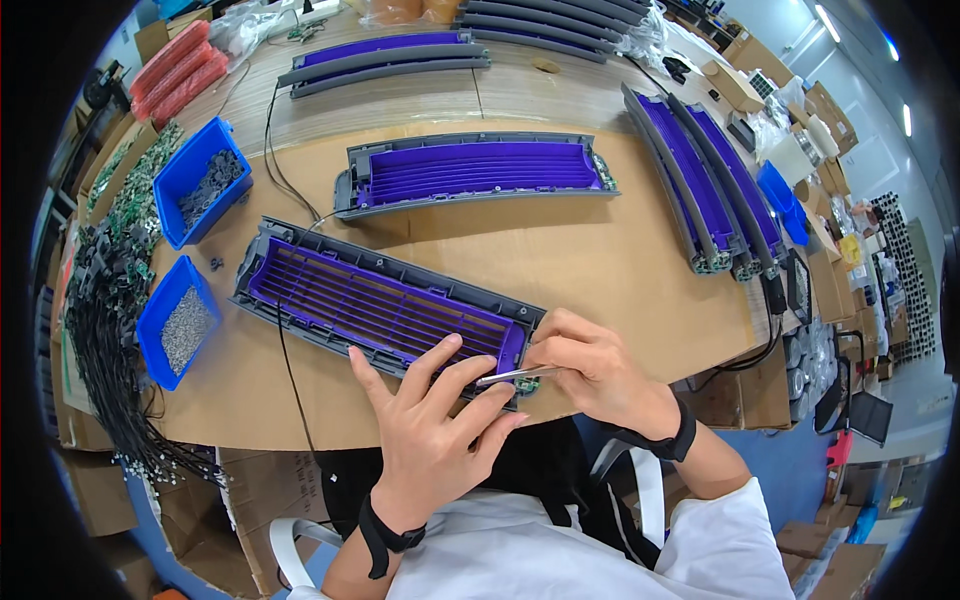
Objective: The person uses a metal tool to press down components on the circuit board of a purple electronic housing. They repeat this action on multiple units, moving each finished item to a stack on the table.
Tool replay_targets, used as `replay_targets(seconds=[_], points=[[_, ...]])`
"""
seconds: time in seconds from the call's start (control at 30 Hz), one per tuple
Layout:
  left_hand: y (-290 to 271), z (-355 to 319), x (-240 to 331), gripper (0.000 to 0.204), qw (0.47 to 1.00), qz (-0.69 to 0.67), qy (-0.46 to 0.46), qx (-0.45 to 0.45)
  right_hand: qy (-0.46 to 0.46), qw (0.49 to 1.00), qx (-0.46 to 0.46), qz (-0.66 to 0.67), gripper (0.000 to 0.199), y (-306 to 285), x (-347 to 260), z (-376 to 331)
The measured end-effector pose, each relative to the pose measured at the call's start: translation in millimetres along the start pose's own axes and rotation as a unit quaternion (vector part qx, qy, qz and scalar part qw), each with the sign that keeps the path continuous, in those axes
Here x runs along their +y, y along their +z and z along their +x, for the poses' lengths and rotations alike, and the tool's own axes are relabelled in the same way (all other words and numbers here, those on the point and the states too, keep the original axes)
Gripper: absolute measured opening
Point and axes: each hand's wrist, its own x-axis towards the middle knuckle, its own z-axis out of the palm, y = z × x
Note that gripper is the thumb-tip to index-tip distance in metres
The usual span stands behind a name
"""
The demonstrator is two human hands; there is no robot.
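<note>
A long grey housing with a purple slatted insert [385, 300] lies slantwise on the cardboard-covered table before me. My left hand [432, 430] rests on its near right part, fingers spread over the purple slats and the grey edge. In my right hand [598, 365] is a pair of metal tweezers [515, 376], its tip pointing left at the housing's right end. A small green circuit board [527, 384] shows there beside the tweezers. Whether the tip grips anything is too small to tell. A black strap circles each wrist.
Behind lies a second purple-and-grey housing [480, 168]; several more stand at right [690, 180] and far back. Blue bins hold dark clips [203, 190] and small metal screws [187, 328]. Bundled black cables [105, 310] hang at left. A thin black cord [283, 350] crosses the near housing.
</note>
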Motion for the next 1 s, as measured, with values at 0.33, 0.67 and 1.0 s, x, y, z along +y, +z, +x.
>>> replay_targets(seconds=[0.33,0.67,1.0], points=[[-0.4,-1.1,-0.6,0.015,0.999,0.033,0.023,-0.024,-0.047,0.995,-0.033,-0.085,0.025,-4.6,-1.8,-0.5],[-2.2,-2.0,-1.5,0.026,0.992,0.094,0.055,-0.062,0.043,0.998,0.001,-0.053,0.027,-30.8,-15.2,-16.1],[0.3,-1.4,-0.7,0.022,0.991,0.106,0.056,-0.055,0.082,0.967,-0.085,-0.227,0.077,-17.0,-31.9,-40.0]])
